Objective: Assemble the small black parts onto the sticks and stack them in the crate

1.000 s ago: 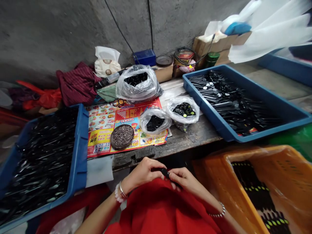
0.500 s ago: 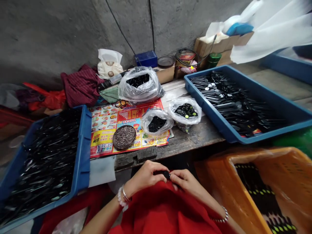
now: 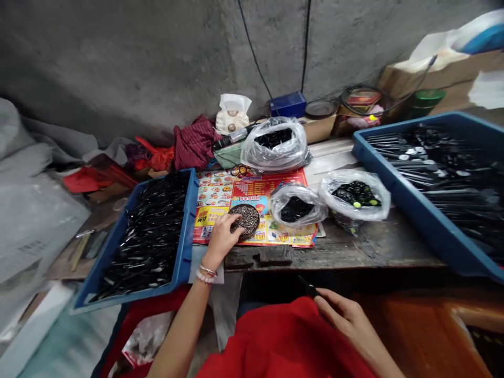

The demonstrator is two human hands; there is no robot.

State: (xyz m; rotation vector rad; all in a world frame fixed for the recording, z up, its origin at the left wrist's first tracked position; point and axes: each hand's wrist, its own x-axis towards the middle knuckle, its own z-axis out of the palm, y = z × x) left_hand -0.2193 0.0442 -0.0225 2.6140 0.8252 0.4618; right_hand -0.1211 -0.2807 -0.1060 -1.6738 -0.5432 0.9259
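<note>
My left hand (image 3: 225, 234) is at a round dark dish (image 3: 255, 214) of small metal pieces that look like screws. Its thumb and forefinger are apart over the near-left part of the dish, with nothing visible between them. A slim black piece (image 3: 308, 287) is pinched in my right hand (image 3: 342, 310), low in front of the table edge, above my red clothing. Much of that piece blends into the dark gap behind it. The dish rests on a printed colour sheet (image 3: 212, 195).
Clear bags of black parts (image 3: 281, 157) (image 3: 277, 210) (image 3: 326, 197) stand beside the sheet. Blue trays of black pieces lie left (image 3: 185, 257) and right (image 3: 417, 202). An orange crate (image 3: 425, 325) sits lower right. A blue box (image 3: 288, 105) is by the wall.
My left hand has left the black piece and moved forward and left to the dish. My right hand still holds the piece. The view has turned left.
</note>
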